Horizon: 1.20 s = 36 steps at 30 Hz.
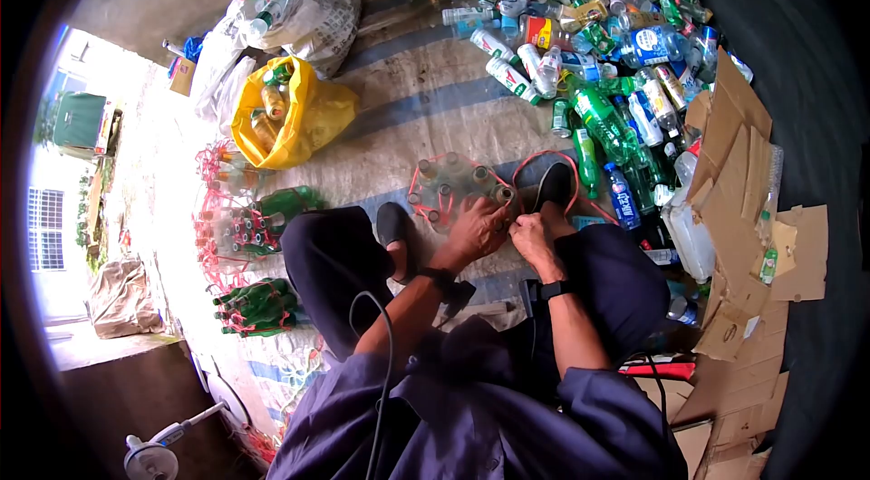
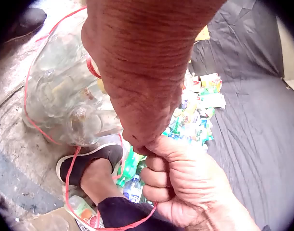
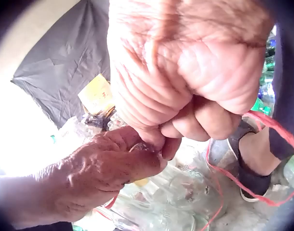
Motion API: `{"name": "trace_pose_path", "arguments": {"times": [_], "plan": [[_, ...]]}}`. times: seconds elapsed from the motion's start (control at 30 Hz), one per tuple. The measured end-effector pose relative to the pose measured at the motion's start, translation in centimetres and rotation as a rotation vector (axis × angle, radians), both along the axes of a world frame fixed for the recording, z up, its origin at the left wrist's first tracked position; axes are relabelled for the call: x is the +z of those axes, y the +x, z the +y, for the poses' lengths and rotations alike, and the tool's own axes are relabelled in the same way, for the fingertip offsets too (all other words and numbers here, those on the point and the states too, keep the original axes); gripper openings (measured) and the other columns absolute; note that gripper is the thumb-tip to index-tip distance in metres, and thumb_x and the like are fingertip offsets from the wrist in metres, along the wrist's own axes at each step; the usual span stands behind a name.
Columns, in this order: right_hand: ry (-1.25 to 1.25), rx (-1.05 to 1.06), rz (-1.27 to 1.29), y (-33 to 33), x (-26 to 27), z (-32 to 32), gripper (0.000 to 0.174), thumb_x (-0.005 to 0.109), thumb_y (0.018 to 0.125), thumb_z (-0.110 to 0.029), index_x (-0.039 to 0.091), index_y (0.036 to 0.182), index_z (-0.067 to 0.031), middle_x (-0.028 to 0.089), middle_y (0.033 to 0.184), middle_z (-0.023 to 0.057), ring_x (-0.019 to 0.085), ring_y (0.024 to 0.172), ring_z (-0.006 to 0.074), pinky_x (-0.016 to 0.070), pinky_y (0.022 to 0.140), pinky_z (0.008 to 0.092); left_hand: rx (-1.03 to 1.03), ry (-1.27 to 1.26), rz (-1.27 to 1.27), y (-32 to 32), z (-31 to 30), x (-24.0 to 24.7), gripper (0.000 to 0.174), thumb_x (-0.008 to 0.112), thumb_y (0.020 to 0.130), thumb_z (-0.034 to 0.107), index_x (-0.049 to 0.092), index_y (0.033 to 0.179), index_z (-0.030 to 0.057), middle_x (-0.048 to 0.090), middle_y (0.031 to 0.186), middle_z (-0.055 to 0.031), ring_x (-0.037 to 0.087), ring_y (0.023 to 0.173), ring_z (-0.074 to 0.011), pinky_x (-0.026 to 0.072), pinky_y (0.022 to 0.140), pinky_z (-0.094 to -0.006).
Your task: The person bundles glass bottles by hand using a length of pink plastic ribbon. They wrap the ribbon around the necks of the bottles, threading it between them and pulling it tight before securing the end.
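Clear glass bottles (image 1: pixel 446 174) (image 2: pixel 82 120) (image 3: pixel 161 204) stand grouped with red string (image 1: pixel 569 156) (image 2: pixel 67 185) (image 3: pixel 233 180) around them. My left hand (image 1: pixel 478 231) (image 2: pixel 137 72) (image 3: pixel 89 173) is over the near right edge of the group, its thumb and fingers curled round a bottle's mouth (image 3: pixel 143 147). Close against it, my right hand (image 1: pixel 536 242) (image 2: pixel 190 185) (image 3: pixel 185 72) grips the string with curled fingers; a length of it trails out of the fist. The fingertips of both hands meet and partly hide the string between them.
Loose cans and plastic bottles (image 1: pixel 594 54) are heaped at the upper right, beside flattened cardboard (image 1: pixel 725 181). A yellow bag (image 1: pixel 317 117) holds cans at the left. Tied bottle bundles (image 1: pixel 258 306) stand below it. A shoe (image 1: pixel 555 183) is beside the glass bottles.
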State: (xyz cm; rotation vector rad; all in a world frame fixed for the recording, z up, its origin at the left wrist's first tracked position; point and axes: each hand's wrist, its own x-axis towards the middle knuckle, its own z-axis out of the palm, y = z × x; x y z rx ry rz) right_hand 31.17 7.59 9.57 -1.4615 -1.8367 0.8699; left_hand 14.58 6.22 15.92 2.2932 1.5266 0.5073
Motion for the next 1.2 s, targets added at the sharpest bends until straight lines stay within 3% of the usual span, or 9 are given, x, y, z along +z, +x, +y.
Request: {"name": "trace_pose_path", "arguments": {"times": [0.37,0.47,0.6,0.67,0.8,1.0,1.1,1.17,1.2], "plan": [[-0.024,0.049,-0.097,0.0,5.7,-0.4,0.028,0.064,0.08,-0.015,0.053,0.063,0.0039,0.054,0.065,0.0255,0.059,0.064,0.0427,0.0422,0.054,0.0474,-0.098,-0.002,-0.084,-1.1,0.0,-1.0,0.025,0.064,0.077,0.02,0.062,0.101,0.0107,0.062,0.106,-0.0074,0.054,0.106,-0.0268,0.0378,0.094,-0.0459],[-0.024,0.067,-0.092,0.3,5.4,-0.6,0.029,0.065,0.08,-0.016,0.053,0.063,0.004,0.055,0.066,0.0252,0.059,0.064,0.0428,0.0425,0.054,0.0476,-0.125,0.026,-0.099,-1.5,-0.4,-1.5,0.04,0.066,0.072,0.021,0.057,0.11,0.0124,0.062,0.097,-0.0053,0.054,0.101,-0.026,0.037,0.094,-0.0484],[-0.068,0.081,-0.134,0.6,5.0,-0.1,0.024,0.064,0.079,-0.015,0.058,0.065,0.0032,0.059,0.068,0.0245,0.061,0.065,0.0424,0.0462,0.056,0.0478,-0.105,0.069,-0.096,-0.7,-0.6,0.3,0.037,0.066,0.075,0.022,0.058,0.109,0.0121,0.061,0.095,-0.005,0.055,0.1,-0.0254,0.0377,0.093,-0.0479],[-0.096,0.084,-0.205,0.7,4.4,0.2,0.021,0.063,0.079,-0.015,0.062,0.067,0.0022,0.062,0.07,0.0237,0.064,0.067,0.0417,0.0499,0.059,0.0481,0.037,0.085,0.055,0.3,-0.9,0.5,0.033,0.065,0.077,0.023,0.059,0.108,0.0126,0.061,0.091,-0.0027,0.055,0.1,-0.024,0.0382,0.093,-0.0467],[-0.115,0.094,-0.163,0.6,4.4,0.2,0.023,0.063,0.079,-0.015,0.061,0.066,0.0035,0.061,0.069,0.0237,0.063,0.066,0.0409,0.0487,0.059,0.0466,0.044,-0.031,0.117,0.2,-1.1,0.4,0.03,0.064,0.079,0.02,0.061,0.107,0.0114,0.061,0.104,-0.0051,0.055,0.104,-0.0259,0.0378,0.095,-0.0491],[-0.051,0.157,-0.13,0.2,6.2,-0.8,0.027,0.063,0.082,-0.014,0.055,0.064,0.0045,0.056,0.066,0.0249,0.06,0.063,0.0406,0.0431,0.054,0.0466,-0.163,-0.035,0.121,-1.9,-0.7,0.9,0.033,0.061,0.08,0.018,0.062,0.113,0.0128,0.061,0.1,-0.005,0.056,0.102,-0.0226,0.0359,0.095,-0.0531],[-0.073,0.196,-0.157,-0.4,7.0,-2.4,0.027,0.063,0.082,-0.014,0.055,0.064,0.004,0.056,0.065,0.0247,0.06,0.063,0.0408,0.0432,0.054,0.0464,-0.252,-0.032,0.121,-3.1,-1.5,0.4,0.034,0.061,0.079,0.016,0.063,0.112,0.0127,0.062,0.102,-0.007,0.055,0.107,-0.0251,0.0349,0.096,-0.0546],[-0.079,0.201,-0.166,-1.1,8.0,-3.9,0.027,0.063,0.082,-0.014,0.055,0.063,0.0038,0.056,0.065,0.0246,0.059,0.062,0.0411,0.043,0.054,0.0464,-0.3,0.135,0.122,-4.0,-2.7,0.1,0.034,0.061,0.076,0.014,0.065,0.109,0.0122,0.062,0.106,-0.0095,0.054,0.114,-0.0299,0.034,0.099,-0.0565],[-0.11,0.258,-0.183,-1.6,8.7,-4.6,0.025,0.062,0.082,-0.016,0.059,0.064,0.0015,0.059,0.067,0.0239,0.061,0.065,0.0418,0.0467,0.056,0.0476,-0.297,0.13,0.122,-4.6,-3.5,-0.1,0.034,0.061,0.076,0.014,0.065,0.109,0.0122,0.062,0.106,-0.0095,0.054,0.114,-0.0299,0.034,0.099,-0.0565]]}}
